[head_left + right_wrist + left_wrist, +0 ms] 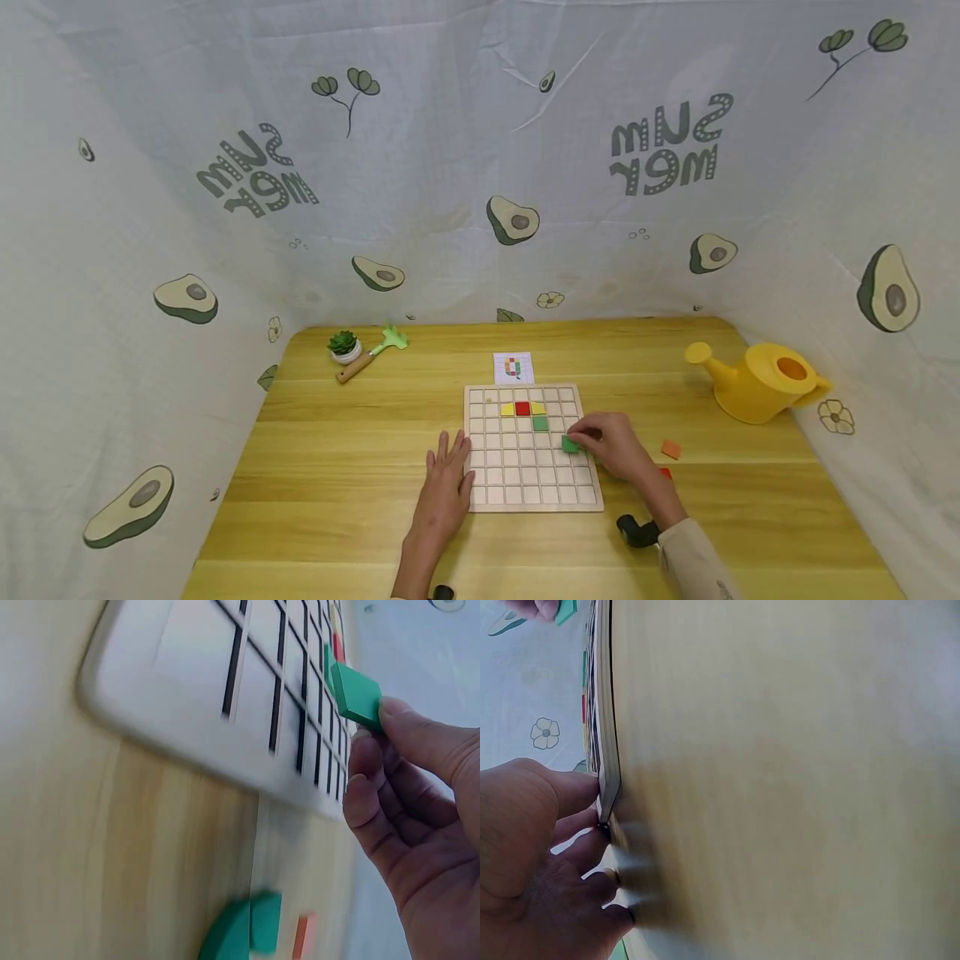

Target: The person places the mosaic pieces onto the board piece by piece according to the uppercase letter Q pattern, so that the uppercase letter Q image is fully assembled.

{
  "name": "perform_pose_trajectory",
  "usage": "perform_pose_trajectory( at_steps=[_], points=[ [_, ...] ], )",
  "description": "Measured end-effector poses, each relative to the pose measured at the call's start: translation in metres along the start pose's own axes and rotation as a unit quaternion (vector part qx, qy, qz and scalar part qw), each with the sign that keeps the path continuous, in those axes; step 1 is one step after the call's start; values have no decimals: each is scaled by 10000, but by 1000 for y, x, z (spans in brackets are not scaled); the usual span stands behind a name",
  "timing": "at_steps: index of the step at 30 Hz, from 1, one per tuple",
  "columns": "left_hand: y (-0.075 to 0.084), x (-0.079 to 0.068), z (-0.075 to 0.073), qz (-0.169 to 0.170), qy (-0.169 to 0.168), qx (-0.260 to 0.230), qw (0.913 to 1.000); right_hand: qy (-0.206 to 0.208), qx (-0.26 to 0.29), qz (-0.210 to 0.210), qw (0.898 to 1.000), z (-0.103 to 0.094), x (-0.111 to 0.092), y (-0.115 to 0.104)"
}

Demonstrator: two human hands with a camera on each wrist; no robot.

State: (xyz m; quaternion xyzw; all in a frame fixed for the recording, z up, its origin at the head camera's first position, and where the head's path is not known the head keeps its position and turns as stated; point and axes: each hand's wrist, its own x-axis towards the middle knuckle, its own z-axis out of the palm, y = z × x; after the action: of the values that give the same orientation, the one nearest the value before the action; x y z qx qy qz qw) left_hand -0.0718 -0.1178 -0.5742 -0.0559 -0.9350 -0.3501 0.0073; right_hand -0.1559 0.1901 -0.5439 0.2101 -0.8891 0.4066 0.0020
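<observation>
A pale wooden grid board point(534, 505) lies on the table in the head view. My left hand point(438, 492) rests along its left edge, fingers extended; the left wrist view has the thumb against the board's side. Over the board's right columns, my right hand point(617, 446) pinches a green square tile point(358, 696) between thumb and fingers, tilted in the right wrist view. Towards the board's far side sit a red square tile point(522, 408) between two yellow pieces with a slanted or curved side, and a green square tile point(540, 423) just nearer.
A small pattern card point(513, 367) lies beyond the board. To the right are a yellow watering can point(757, 387), an orange tile point(671, 449) and a red piece point(666, 473); a green curved piece point(229, 934) lies there too. A potted succulent point(345, 346) and toy rake point(375, 351) are back left.
</observation>
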Motion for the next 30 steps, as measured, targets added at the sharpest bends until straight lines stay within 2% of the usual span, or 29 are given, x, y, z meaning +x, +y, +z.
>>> perform_pose_trajectory(
  at_steps=[5,10,20,25,30],
  points=[
    [0,0,0,-4,22,-45,10000,-115,20,304,9995,12,10,-6],
    [0,-1,0,-1,22,-14,10000,-201,-69,388,9990,22,19,-10],
    [0,-1,0,28,50,-39,10000,-541,-120,175,9983,29,30,-9],
    [-1,-1,0,38,55,-35,10000,-505,-269,-129,9983,32,33,-7],
    [-1,-1,1,68,46,-7,10000,-430,-254,-240,9985,33,34,-6]
  ],
)
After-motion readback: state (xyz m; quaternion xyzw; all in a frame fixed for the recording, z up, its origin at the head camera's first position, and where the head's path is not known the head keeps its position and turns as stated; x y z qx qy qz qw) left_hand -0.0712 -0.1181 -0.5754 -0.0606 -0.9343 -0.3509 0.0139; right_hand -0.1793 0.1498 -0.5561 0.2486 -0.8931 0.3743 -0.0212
